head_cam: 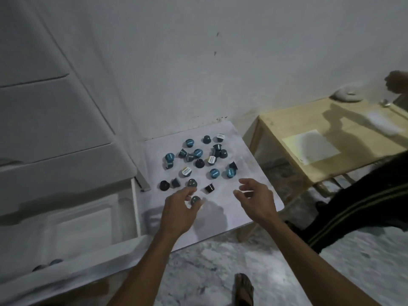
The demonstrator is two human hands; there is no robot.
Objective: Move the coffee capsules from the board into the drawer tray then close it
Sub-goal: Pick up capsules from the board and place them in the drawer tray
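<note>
Between the curled fingers of the left hand [180, 207], the grip pinches one small dark-green domed coffee capsule [195, 200] at the near edge of the scatter. Beside it the right hand [257, 200] hovers with its grip spread, holding nothing. Blue, black and white-lidded capsules [199, 161] lie loose on the white square board [231, 219]; light, stiff and probably slick, best pinched across the sides. Left, the open white drawer tray [72, 230] holds a few.
</note>
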